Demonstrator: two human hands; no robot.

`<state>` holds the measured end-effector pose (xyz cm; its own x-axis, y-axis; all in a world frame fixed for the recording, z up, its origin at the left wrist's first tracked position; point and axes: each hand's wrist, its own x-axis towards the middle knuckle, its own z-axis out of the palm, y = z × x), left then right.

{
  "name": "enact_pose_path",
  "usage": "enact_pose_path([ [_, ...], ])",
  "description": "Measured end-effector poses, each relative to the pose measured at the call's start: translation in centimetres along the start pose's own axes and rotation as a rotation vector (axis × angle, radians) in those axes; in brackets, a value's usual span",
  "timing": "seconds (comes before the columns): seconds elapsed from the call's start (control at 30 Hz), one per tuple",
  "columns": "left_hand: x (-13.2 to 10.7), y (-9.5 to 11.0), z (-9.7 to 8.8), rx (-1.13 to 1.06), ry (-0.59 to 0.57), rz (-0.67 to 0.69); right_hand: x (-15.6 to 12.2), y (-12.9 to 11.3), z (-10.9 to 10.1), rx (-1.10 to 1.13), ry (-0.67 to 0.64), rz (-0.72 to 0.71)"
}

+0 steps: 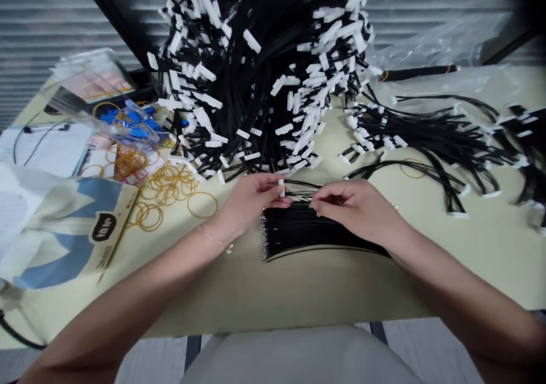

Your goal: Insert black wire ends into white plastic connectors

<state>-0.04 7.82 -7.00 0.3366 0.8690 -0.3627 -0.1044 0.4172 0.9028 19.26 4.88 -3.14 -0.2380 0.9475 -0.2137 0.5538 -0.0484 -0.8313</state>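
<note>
Two bare hands meet just above a flat bundle of black wires on a pale yellow-green tabletop. The left hand has its thumb and fingers pressed together on a small white connector, while the right hand pinches thin black wires between its fingertips, just beside that connector. The bundle lies directly below both grips, its long axis running across the table from left to right. Its tightly aligned strands end at the left in a row of tiny metal terminals, nearer the left hand, and its other end passes beneath the right wrist. Beyond the hands rises a tall heap of black wires with white connectors, with looser wires to the right and scattered rubber bands to the left.
</note>
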Motion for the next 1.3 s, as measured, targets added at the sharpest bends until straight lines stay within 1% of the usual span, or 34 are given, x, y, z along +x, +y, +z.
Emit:
enact_pose_path([
  [0.1,-1.5,-0.2,-0.3,0.006,0.012,-0.043,0.0,-0.5,-0.1,-0.075,-0.045,0.005],
  [0.2,-2.3,-0.3,-0.1,0.061,-0.002,-0.079,0.3,-1.0,0.2,-0.179,-0.117,-0.001],
  [0.27,-2.4,-0.5,0.0,0.063,-0.031,-0.109,0.7,-1.0,0.4,-0.192,-0.152,0.008],
  [0.43,-1.8,-1.2,-0.2,-0.053,-0.067,-0.161,1.6,-0.5,0.7,-0.136,-0.225,0.08],
  [0.5,-1.6,-1.3,-0.4,-0.06,-0.071,-0.169,1.7,-0.3,0.8,-0.108,-0.211,0.075],
  [0.6,-1.4,-1.4,-0.7,-0.046,-0.079,-0.189,1.5,0.1,1.1,-0.101,-0.157,0.031],
  [0.8,-1.5,-1.3,-0.7,-0.043,-0.076,-0.201,1.0,0.8,1.9,-0.171,-0.049,-0.078],
  [0.97,-1.6,-1.3,-0.6,-0.006,-0.045,-0.195,0.9,0.8,1.9,-0.198,-0.043,-0.12],
  [1.1,-1.6,-1.3,-0.5,-0.009,-0.043,-0.182,0.9,0.8,1.9,-0.218,-0.036,-0.146],
  [1.3,-1.6,-1.3,-0.4,0.009,-0.029,-0.196,1.0,0.8,2.0,-0.228,-0.048,-0.152],
])
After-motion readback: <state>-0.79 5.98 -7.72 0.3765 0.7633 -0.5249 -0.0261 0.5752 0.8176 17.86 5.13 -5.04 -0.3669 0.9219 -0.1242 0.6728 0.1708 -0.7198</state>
